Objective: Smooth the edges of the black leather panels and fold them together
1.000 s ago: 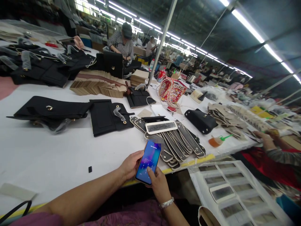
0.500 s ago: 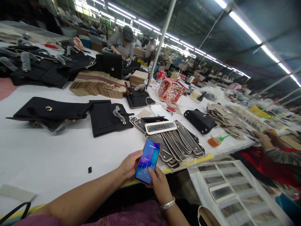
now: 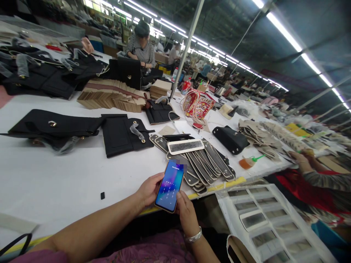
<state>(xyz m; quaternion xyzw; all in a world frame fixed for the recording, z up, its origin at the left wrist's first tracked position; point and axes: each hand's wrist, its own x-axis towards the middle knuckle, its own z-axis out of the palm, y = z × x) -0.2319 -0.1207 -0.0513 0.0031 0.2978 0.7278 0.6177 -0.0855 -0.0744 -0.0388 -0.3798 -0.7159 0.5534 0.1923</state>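
A smartphone (image 3: 170, 187) with a lit blue and purple keypad screen is held over the table's front edge. My left hand (image 3: 150, 188) grips its left side, fingers closed behind it. My right hand (image 3: 187, 211) holds the lower right edge, the thumb beside the screen; a silver bracelet circles that wrist. Just beyond the phone lies a fanned stack of grey strips with pale edges and metal studs (image 3: 201, 164). On top of them rests a white-framed grey panel (image 3: 185, 146). A small black piece (image 3: 102, 195) lies on the table left of my left hand.
Black bag parts (image 3: 127, 136) lie across the white table (image 3: 68, 182). Behind them are stacked brown boards (image 3: 109, 95), a red patterned bag (image 3: 199, 104) and a metal pole (image 3: 186, 47). A bottle of orange liquid (image 3: 247, 162) stands right. Co-workers sit opposite and at far right.
My right thumb has moved off the screen to the phone's right edge. The whole view has shifted slightly. The co-worker opposite has raised their head.
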